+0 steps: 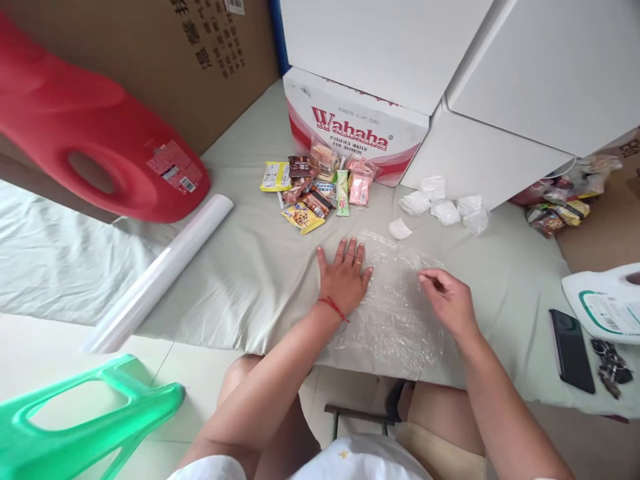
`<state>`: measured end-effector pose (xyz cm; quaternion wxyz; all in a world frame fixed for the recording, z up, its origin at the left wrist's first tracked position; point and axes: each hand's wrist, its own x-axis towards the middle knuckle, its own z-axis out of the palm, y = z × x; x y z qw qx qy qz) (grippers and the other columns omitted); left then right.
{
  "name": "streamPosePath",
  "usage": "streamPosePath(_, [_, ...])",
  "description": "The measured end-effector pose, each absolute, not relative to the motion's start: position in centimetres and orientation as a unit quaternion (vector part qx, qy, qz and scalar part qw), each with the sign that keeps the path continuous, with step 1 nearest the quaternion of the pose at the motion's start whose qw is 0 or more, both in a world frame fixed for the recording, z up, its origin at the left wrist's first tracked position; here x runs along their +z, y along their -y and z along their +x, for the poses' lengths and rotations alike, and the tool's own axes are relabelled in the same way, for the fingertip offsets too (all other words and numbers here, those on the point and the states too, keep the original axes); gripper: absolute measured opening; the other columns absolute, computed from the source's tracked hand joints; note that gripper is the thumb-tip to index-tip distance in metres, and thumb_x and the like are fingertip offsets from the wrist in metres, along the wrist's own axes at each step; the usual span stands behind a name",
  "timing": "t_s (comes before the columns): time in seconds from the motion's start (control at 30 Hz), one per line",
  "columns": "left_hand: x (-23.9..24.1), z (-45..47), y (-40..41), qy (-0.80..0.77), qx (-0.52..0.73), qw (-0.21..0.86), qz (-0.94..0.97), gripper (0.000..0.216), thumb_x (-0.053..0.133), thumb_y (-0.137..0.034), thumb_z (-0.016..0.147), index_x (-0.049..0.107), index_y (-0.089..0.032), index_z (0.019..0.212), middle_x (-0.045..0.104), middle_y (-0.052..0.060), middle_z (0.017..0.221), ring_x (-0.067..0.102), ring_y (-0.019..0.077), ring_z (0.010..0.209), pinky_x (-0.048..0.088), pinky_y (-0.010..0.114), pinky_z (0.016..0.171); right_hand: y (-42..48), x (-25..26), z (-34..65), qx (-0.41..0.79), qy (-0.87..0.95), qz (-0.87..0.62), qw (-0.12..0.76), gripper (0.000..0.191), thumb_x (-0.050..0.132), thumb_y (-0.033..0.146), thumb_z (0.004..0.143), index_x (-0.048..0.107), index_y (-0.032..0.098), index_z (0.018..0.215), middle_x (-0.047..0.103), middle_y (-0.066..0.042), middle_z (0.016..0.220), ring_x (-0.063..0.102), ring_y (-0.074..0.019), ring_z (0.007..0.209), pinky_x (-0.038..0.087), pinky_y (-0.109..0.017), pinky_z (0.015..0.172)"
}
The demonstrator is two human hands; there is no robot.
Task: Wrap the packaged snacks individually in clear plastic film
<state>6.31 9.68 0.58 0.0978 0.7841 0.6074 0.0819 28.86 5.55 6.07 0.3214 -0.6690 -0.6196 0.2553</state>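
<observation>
A thin sheet of clear plastic film (393,303) lies wrinkled on the cloth-covered surface in front of me. My left hand (345,272) rests flat with fingers spread at the film's left edge, a red string on its wrist and a ring on one finger. At the film's right side, my right hand (450,297) has thumb and fingers pinched together on its edge. Beyond the left hand sits a pile of wrapped snacks (315,190). Several small white crumpled packets (445,210) lie behind the film, with one white piece (400,229) nearer to it.
A Wahaha carton (355,127) stands behind the snacks. To the left are a red jug (125,147), a white roll (165,270) and a green stool (100,413). A phone (573,351), keys (611,367) and a white bottle (607,303) lie at the right.
</observation>
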Motion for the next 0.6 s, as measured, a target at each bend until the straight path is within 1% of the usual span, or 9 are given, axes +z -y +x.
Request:
streamPosePath(0.1, [0.5, 6.3, -9.6, -0.601, 0.095, 0.104, 0.787, 0.064, 0.018, -0.049, 0.105, 0.030, -0.019, 0.161, 0.024, 0.008, 0.170, 0.014, 0.0297, 0.159, -0.001, 0.076, 0.120, -11.3, 6.8, 23.8, 0.246, 0.725, -0.584, 0.272, 0.023, 0.054, 0.037, 0.096, 0.073, 0.023, 0.095, 0.075, -0.005, 0.096, 0.068, -0.0191, 0.083, 0.052, -0.032, 0.080])
streamPosePath(0.17, [0.5, 6.2, -9.5, -0.597, 0.100, 0.109, 0.788, 0.063, 0.020, -0.049, 0.105, 0.034, -0.020, 0.160, 0.026, 0.008, 0.170, 0.014, 0.0296, 0.159, -0.001, 0.076, 0.120, -15.6, 6.7, 19.6, 0.208, 0.774, -0.552, 0.231, 0.024, 0.051, 0.030, 0.096, 0.072, 0.021, 0.104, 0.074, -0.007, 0.102, 0.069, -0.0217, 0.091, 0.053, -0.034, 0.086])
streamPosePath(0.2, [0.5, 6.2, -9.5, -0.596, 0.101, 0.112, 0.789, 0.062, 0.020, -0.049, 0.105, 0.036, -0.021, 0.159, 0.027, 0.008, 0.169, 0.014, 0.0296, 0.159, -0.001, 0.076, 0.121, -17.7, 6.5, 17.4, 0.183, 0.792, -0.546, 0.204, 0.028, 0.050, 0.029, 0.096, 0.070, 0.019, 0.113, 0.073, -0.010, 0.108, 0.069, -0.0240, 0.097, 0.052, -0.036, 0.089])
streamPosePath(0.27, [0.5, 6.1, -9.6, -0.596, 0.102, 0.117, 0.788, 0.061, 0.021, -0.048, 0.105, 0.039, -0.022, 0.158, 0.029, 0.008, 0.169, 0.013, 0.0300, 0.159, -0.001, 0.076, 0.121, -21.3, 6.0, 13.2, 0.128, 0.806, -0.557, 0.153, 0.038, 0.047, 0.032, 0.098, 0.062, 0.018, 0.131, 0.067, -0.015, 0.124, 0.066, -0.0297, 0.109, 0.052, -0.042, 0.093])
streamPosePath(0.33, [0.4, 6.1, -9.7, -0.596, 0.102, 0.122, 0.787, 0.061, 0.021, -0.047, 0.106, 0.040, -0.021, 0.157, 0.031, 0.008, 0.168, 0.013, 0.0308, 0.159, 0.000, 0.076, 0.121, -24.1, 5.5, 9.9, 0.102, 0.808, -0.573, 0.096, 0.047, 0.049, 0.039, 0.098, 0.054, 0.016, 0.138, 0.061, -0.019, 0.133, 0.064, -0.0342, 0.113, 0.053, -0.046, 0.091])
streamPosePath(0.4, [0.4, 6.0, -9.7, -0.595, 0.104, 0.128, 0.787, 0.061, 0.020, -0.046, 0.106, 0.040, -0.021, 0.157, 0.031, 0.009, 0.168, 0.014, 0.0313, 0.159, 0.001, 0.076, 0.121, -26.0, 5.2, 8.1, 0.106, 0.805, -0.581, 0.045, 0.049, 0.053, 0.045, 0.096, 0.056, 0.015, 0.135, 0.059, -0.021, 0.134, 0.064, -0.0359, 0.112, 0.053, -0.046, 0.090])
streamPosePath(0.47, [0.4, 6.0, -9.6, -0.593, 0.107, 0.133, 0.787, 0.061, 0.021, -0.046, 0.105, 0.039, -0.022, 0.157, 0.031, 0.008, 0.168, 0.014, 0.0317, 0.158, 0.001, 0.076, 0.121, -27.0, 5.3, 7.6, 0.122, 0.800, -0.587, 0.017, 0.049, 0.055, 0.050, 0.095, 0.061, 0.015, 0.128, 0.061, -0.021, 0.132, 0.065, -0.0356, 0.111, 0.052, -0.045, 0.090])
streamPosePath(0.53, [0.4, 6.0, -9.6, -0.591, 0.112, 0.134, 0.788, 0.060, 0.022, -0.047, 0.105, 0.038, -0.022, 0.158, 0.030, 0.008, 0.169, 0.013, 0.0325, 0.159, 0.002, 0.076, 0.121, -27.0, 5.9, 7.9, 0.133, 0.788, -0.601, 0.016, 0.049, 0.055, 0.054, 0.095, 0.064, 0.014, 0.122, 0.065, -0.020, 0.126, 0.065, -0.0347, 0.112, 0.051, -0.043, 0.092])
streamPosePath(0.6, [0.5, 5.9, -9.6, -0.589, 0.118, 0.136, 0.788, 0.060, 0.025, -0.046, 0.105, 0.038, -0.022, 0.158, 0.030, 0.009, 0.168, 0.013, 0.0338, 0.159, 0.002, 0.077, 0.121, -26.2, 6.7, 8.1, 0.134, 0.770, -0.623, 0.039, 0.052, 0.050, 0.057, 0.097, 0.064, 0.013, 0.120, 0.067, -0.020, 0.122, 0.064, -0.0344, 0.113, 0.050, -0.042, 0.092])
